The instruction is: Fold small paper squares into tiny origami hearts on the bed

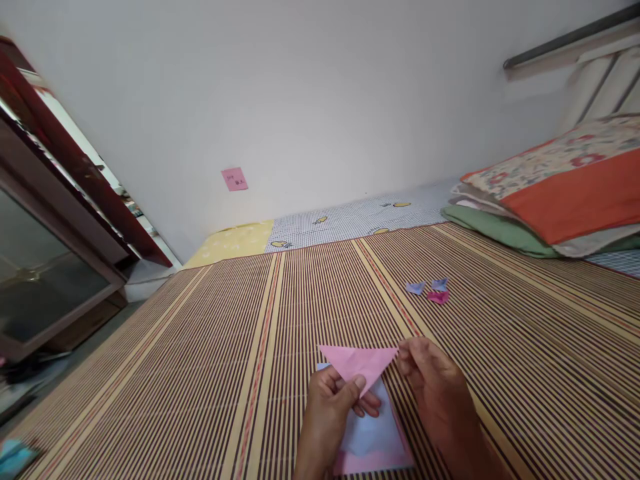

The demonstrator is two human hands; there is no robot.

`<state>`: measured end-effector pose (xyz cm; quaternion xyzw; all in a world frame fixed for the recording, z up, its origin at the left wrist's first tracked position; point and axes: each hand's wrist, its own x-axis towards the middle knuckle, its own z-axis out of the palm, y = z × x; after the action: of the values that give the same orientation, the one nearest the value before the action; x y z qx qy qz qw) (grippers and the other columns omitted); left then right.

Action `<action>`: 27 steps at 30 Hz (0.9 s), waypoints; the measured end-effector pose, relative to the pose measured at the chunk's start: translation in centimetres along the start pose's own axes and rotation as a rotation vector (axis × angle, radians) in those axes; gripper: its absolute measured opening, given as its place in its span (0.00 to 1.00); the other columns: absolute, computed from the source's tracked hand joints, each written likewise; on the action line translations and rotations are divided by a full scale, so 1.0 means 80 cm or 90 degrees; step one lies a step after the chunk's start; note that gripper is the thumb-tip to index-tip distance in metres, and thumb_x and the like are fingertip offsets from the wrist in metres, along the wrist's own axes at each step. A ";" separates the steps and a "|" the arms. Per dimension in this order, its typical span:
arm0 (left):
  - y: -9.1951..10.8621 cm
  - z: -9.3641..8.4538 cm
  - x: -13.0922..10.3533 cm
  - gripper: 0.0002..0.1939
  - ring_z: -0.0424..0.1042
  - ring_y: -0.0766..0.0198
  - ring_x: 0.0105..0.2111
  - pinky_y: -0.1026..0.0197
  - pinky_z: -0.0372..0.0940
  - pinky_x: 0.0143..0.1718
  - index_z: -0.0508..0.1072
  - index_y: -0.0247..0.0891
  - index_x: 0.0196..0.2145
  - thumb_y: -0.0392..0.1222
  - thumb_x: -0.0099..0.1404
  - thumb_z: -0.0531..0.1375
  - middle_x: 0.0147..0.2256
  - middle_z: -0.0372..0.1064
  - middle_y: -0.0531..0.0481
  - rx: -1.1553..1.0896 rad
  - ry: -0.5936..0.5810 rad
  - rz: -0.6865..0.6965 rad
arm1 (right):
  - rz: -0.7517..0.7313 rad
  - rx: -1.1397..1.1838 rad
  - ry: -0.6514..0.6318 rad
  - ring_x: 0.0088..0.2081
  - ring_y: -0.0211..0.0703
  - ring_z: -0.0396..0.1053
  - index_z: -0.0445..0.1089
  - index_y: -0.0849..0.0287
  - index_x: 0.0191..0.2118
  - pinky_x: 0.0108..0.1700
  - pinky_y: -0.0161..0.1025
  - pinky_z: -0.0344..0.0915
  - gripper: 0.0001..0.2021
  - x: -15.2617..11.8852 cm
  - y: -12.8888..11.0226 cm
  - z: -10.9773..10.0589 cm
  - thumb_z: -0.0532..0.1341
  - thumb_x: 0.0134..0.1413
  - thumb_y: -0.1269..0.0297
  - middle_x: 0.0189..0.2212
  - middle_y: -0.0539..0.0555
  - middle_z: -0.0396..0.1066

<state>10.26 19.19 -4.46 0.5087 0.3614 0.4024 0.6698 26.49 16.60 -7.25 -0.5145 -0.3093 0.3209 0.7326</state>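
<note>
A pink paper triangle (pixel 363 360), folded from a sheet, is held up in front of me with its long edge at the top. My left hand (pixel 333 403) pinches its lower point, thumb in front and fingers behind. At the triangle's right corner, my right hand (pixel 435 387) has its thumb and forefinger closed on the tip. Below my left hand lies a small stack of blue and pink paper sheets (pixel 373 433), partly covered by that hand.
Three small folded paper pieces, one of them magenta (pixel 439 297), lie on the striped mat (pixel 215 353). Folded bedding with an orange cover (pixel 575 193) sits at the right. A pink note (pixel 235 179) is on the wall. A turquoise item (pixel 17 457) lies at lower left.
</note>
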 end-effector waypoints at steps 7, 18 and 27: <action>-0.003 0.010 0.002 0.17 0.71 0.64 0.20 0.65 0.60 0.25 0.80 0.32 0.28 0.51 0.61 0.68 0.20 0.76 0.45 0.035 -0.012 0.009 | 0.142 -0.024 -0.169 0.17 0.41 0.63 0.71 0.58 0.23 0.20 0.37 0.64 0.15 -0.032 0.004 0.040 0.68 0.48 0.51 0.14 0.47 0.64; 0.019 -0.028 -0.002 0.17 0.65 0.66 0.23 0.65 0.58 0.27 0.73 0.36 0.24 0.51 0.62 0.67 0.21 0.72 0.51 0.115 0.076 0.086 | 0.193 -0.026 -0.159 0.28 0.50 0.76 0.78 0.62 0.28 0.31 0.39 0.72 0.16 -0.038 -0.005 0.039 0.72 0.44 0.52 0.24 0.56 0.78; 0.007 -0.009 0.000 0.18 0.59 0.68 0.20 0.66 0.53 0.22 0.75 0.35 0.22 0.52 0.54 0.71 0.18 0.64 0.55 0.081 0.154 0.064 | 0.178 -0.060 -0.148 0.28 0.49 0.74 0.80 0.62 0.30 0.29 0.39 0.69 0.17 -0.030 0.018 0.032 0.71 0.46 0.50 0.26 0.56 0.79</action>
<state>9.52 19.59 -4.04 0.5156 0.4383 0.4698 0.5669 22.83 16.48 -8.24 -0.5454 -0.3321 0.4623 0.6152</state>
